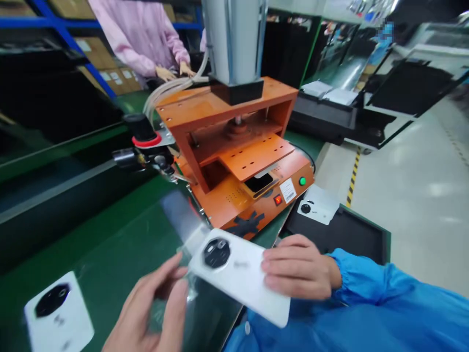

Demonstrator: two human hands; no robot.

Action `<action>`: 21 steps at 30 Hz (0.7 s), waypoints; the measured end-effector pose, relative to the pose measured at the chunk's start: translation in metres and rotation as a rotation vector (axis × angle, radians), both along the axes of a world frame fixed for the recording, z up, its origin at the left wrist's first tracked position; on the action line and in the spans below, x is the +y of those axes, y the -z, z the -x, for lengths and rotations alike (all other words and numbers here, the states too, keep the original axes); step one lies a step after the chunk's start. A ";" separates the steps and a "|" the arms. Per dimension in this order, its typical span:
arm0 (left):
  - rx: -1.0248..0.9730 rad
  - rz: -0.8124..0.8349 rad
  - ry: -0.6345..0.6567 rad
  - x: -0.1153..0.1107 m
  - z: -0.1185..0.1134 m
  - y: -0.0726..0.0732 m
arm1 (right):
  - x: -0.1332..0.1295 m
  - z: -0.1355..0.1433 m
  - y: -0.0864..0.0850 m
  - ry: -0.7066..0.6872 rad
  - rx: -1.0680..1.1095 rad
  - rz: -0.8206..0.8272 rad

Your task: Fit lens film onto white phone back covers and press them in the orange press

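Note:
A white phone back panel (242,274) with a dark round camera area hangs tilted over the green bench, held at its right end by my right hand (298,266), fingers across the white face. My left hand (154,305) is just left of the panel's camera end, thumb and fingers apart. Clear film shows between this hand and the panel; whether the fingers touch it is hard to tell. Another white panel (60,313) lies on the bench at the lower left. Behind the held panel stands an orange press (234,161) with a green button and a red switch.
A black tray (366,239) at the right carries a white panel (318,205). Hoses and a black regulator knob (141,128) stick out left of the press. Across the bench stands a person in a pink sleeve (135,39). A cart (406,93) is at the upper right.

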State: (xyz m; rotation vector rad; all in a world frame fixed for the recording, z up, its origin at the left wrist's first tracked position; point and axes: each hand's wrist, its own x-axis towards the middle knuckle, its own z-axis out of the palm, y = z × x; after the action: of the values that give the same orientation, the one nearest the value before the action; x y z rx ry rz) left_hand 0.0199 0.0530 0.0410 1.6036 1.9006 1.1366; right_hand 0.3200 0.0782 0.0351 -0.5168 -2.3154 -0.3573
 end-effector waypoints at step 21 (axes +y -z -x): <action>-0.923 0.386 0.361 0.207 -0.187 -0.029 | 0.094 -0.085 0.038 0.368 0.029 -0.011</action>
State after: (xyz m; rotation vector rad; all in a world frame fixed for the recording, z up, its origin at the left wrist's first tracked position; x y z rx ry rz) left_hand 0.2064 0.2603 0.0696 0.8996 1.0764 1.0072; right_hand 0.4046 0.1718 -0.0027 -0.9394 -2.1847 -0.5317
